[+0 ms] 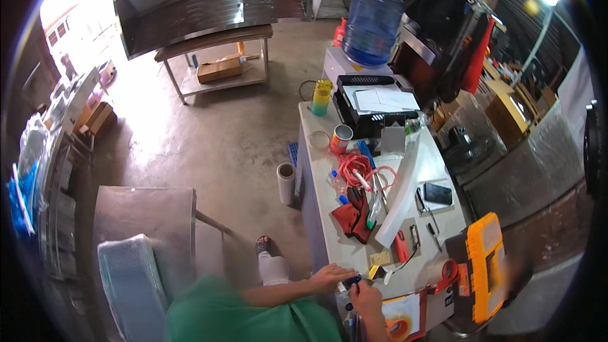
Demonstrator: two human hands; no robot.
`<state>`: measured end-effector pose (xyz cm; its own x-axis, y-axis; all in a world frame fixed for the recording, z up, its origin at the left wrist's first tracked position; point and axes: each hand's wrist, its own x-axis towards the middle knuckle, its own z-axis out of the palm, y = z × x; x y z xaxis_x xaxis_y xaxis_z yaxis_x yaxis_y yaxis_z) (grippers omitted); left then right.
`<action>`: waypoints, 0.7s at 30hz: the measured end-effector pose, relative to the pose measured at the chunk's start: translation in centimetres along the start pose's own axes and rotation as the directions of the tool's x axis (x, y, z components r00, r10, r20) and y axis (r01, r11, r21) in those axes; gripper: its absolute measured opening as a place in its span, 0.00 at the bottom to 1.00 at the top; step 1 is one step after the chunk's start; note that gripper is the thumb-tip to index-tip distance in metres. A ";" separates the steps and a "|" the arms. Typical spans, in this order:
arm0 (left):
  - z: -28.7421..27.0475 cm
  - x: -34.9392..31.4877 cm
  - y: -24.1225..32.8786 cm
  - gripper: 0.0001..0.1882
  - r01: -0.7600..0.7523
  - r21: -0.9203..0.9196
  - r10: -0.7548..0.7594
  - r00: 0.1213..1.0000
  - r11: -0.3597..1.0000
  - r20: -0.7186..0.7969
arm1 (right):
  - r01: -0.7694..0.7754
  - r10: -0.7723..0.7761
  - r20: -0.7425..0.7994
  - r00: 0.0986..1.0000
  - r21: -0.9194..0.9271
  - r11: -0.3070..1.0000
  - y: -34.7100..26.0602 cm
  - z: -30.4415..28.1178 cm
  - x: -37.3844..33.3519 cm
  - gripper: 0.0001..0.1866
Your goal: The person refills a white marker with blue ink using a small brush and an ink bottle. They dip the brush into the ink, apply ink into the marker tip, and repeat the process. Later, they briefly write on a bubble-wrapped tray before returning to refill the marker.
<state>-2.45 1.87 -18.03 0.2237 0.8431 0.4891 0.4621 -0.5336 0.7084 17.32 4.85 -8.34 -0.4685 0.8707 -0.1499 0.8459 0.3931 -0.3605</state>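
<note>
My left hand (pixel 332 277) reaches in from the left over the near edge of the white desk (pixel 320 199). Its fingers are closed about a small dark blue object (pixel 356 278), too small to name. My right hand (pixel 367 299) pinches the same object from the near right. Just beyond them lies a small yellow and black item (pixel 376 273). A clipboard (pixel 405 310) with paper and a roll of orange tape (pixel 398 329) is beside my right hand. Further off are a red tool (pixel 401 246) and a dark red cloth item (pixel 353 218).
A yellow and black toolbox (pixel 486 269) stands at the right. Pink cord (pixel 356 171), a can (pixel 341 139), a bottle (pixel 321 97) and a phone (pixel 437 194) lie about the desk. A plastic roll (pixel 286 183) stands on the floor; a metal table (pixel 145 209) is left.
</note>
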 end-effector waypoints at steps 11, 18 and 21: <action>0.1 -0.2 -0.1 0.38 0.014 -0.023 -0.014 1.000 1.000 0.012 | 0.057 -0.060 -0.055 0.997 -0.046 0.997 -0.1 1.0 -0.4 0.15; 1.1 -0.5 -1.0 0.36 -0.066 -0.100 0.058 0.996 0.993 -0.072 | 0.008 -0.019 -0.137 0.990 -0.083 0.997 -0.3 1.0 -0.8 0.15; 1.3 -0.6 -0.6 0.33 -0.005 -0.112 0.003 1.000 0.994 -0.026 | -0.041 0.039 -0.024 0.999 -0.050 0.998 -0.8 0.8 -1.5 0.17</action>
<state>-1.75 1.80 -19.40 0.2028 0.8396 0.5039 0.3616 -0.5424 0.7583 17.15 3.04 -8.55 -0.4285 0.8924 -0.1417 0.8759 0.3718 -0.3073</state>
